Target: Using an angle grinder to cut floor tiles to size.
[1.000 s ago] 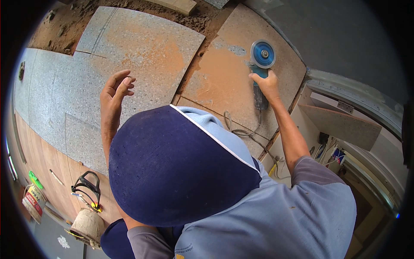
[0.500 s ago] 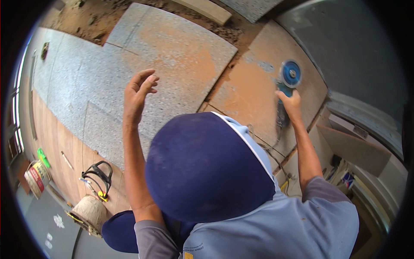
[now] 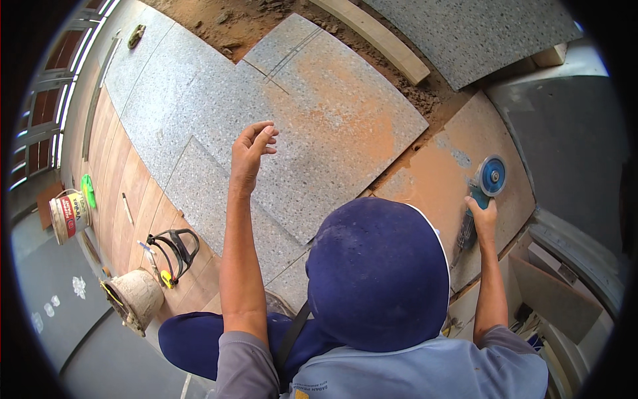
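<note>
1 angle grinder (image 3: 481, 195) sits in our right hand (image 3: 484, 214), at the right of our view, over the dusty slab (image 3: 484, 130); whether it touches that slab we cannot tell. Our right fingers wrap its casing just behind the blue disc (image 3: 494, 176), with the thumb across the left side and the dark body (image 3: 466, 231) reaching back past the hand. Our left hand (image 3: 254, 149) hangs over the speckled grey slab (image 3: 312, 179), well apart from the tool, its fingers loosely curled and slack, with nothing seen between them. We judge the grinder dense and rigid, with much of its weight in the motor, so a 1-handed hold near the head may let the rear sag. The casing should bear a firm squeeze, though fine orange dust (image 3: 422, 178) could make it slick. The disc seems thin and risky at its edge, so we would keep our 2 hands off it and grip around the casing, well behind the rim
</note>
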`<state>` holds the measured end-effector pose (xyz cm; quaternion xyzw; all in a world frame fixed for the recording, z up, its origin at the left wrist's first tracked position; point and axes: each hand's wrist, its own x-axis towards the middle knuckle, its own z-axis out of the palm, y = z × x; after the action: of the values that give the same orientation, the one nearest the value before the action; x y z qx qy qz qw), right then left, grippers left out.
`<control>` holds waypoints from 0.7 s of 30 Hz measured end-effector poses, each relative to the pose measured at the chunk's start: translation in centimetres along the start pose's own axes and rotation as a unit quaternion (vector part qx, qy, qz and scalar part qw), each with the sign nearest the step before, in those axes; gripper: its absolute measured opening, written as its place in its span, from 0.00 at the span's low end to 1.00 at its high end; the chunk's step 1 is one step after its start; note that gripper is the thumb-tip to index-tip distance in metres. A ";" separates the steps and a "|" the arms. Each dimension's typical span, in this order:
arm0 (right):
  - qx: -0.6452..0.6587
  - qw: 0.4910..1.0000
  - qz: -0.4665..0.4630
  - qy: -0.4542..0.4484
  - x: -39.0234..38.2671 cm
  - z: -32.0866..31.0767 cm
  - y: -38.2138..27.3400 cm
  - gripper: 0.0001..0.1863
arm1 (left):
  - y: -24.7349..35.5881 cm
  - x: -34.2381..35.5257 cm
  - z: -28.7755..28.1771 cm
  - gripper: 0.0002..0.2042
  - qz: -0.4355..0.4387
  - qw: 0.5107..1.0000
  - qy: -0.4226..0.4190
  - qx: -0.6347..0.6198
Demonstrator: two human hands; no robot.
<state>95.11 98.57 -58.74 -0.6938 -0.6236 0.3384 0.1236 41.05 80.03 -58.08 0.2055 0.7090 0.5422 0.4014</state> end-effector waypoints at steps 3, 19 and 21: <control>0.004 1.000 0.006 -0.007 0.0 0.0 0.1 0.26 | -0.6 0.1 -0.9 0.20 -0.006 1.000 0.022 0.000; -0.058 0.968 -0.246 0.001 -5.1 2.3 -12.2 0.13 | -5.6 -0.8 -7.1 0.21 -0.111 0.959 0.257 0.033; -0.017 0.965 -0.259 -0.035 -3.0 5.7 -15.6 0.12 | -6.6 -1.2 -7.9 0.22 -0.103 0.954 0.275 0.052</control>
<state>79.40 97.25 -52.81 -0.4985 -0.7913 0.3085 0.1734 36.51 72.24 -63.07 -0.0054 0.8367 0.4955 0.2334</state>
